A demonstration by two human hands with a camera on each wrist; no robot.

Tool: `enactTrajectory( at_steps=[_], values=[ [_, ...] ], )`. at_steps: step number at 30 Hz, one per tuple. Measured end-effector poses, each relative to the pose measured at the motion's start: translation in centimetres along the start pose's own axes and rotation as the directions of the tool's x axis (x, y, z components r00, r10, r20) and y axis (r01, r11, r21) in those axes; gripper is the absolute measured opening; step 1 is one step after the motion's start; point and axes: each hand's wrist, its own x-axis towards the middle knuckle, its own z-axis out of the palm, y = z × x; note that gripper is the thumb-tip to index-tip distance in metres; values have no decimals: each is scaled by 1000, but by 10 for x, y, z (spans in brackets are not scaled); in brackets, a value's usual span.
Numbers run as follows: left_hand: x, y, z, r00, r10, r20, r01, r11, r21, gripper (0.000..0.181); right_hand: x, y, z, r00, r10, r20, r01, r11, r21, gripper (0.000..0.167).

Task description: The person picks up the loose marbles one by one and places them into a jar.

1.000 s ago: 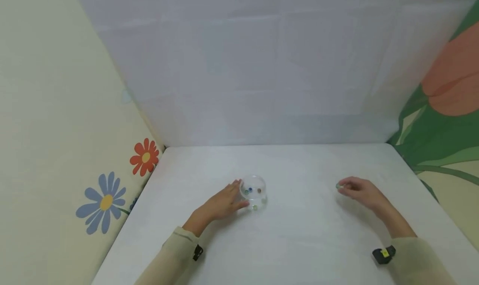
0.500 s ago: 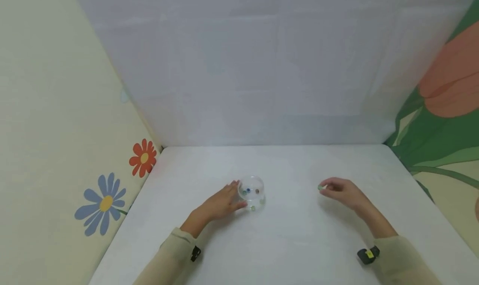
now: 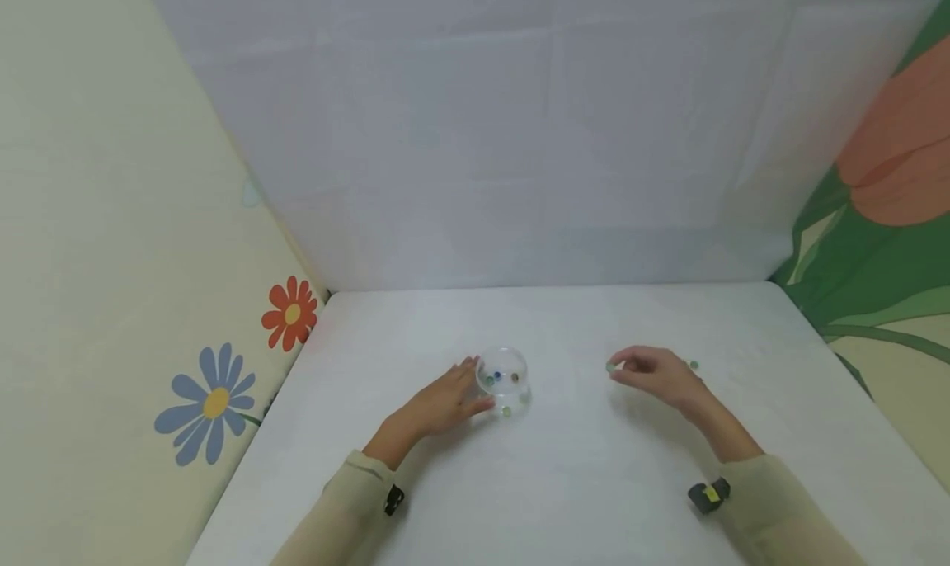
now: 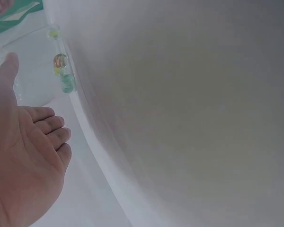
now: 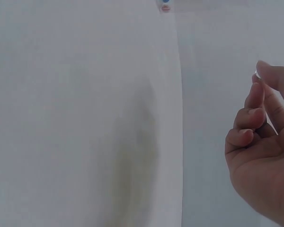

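Note:
My left hand (image 3: 439,401) rests against the left side of a clear round cup (image 3: 503,360), thumb in front and fingertips toward the back. Several glass marbles lie in the cup, among them a blue marble (image 3: 497,375) and an orange-brown striped marble (image 4: 60,61). The left wrist view has the thumb overlapping the cup wall, the other fingers loosely bent beside it. Right of the cup, my right hand (image 3: 660,376) pinches a pale green marble (image 3: 611,367) between thumb and index finger, above the table. In the right wrist view, that marble is mostly hidden by the fingertips.
A loose green marble (image 3: 693,365) lies on the white table (image 3: 564,483) just beyond my right hand; another small thing beside it is partly hidden by the wrist. A white cloth (image 3: 549,137) hangs behind the table. Flower-patterned cloths flank both sides.
My right hand has moved left toward the cup with the pale green marble, uncovering a loose marble behind it. My left hand and the cup stay in place.

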Motion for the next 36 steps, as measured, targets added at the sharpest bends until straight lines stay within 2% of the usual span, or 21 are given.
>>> enactTrajectory(
  at_steps=[8,15,21,28,36],
  values=[
    [2,3,1,1000,-24,5,24,1000,3,93,13,-8,10,998,-36,46,34,998,47,29],
    [1,4,-2,1000,-12,-1,12,1000,-4,91,24,-18,24,998,-55,42,55,998,14,26],
    [2,3,-2,1000,-8,7,8,1000,-2,91,30,-28,34,997,-48,59,45,998,42,24],
    [1,5,-5,1000,5,10,-5,1000,-9,90,36,-36,43,989,-123,85,117,990,72,21],
    [1,5,-5,1000,-2,9,2,1000,1,90,46,-47,54,986,-126,108,117,989,86,20]
  ],
)
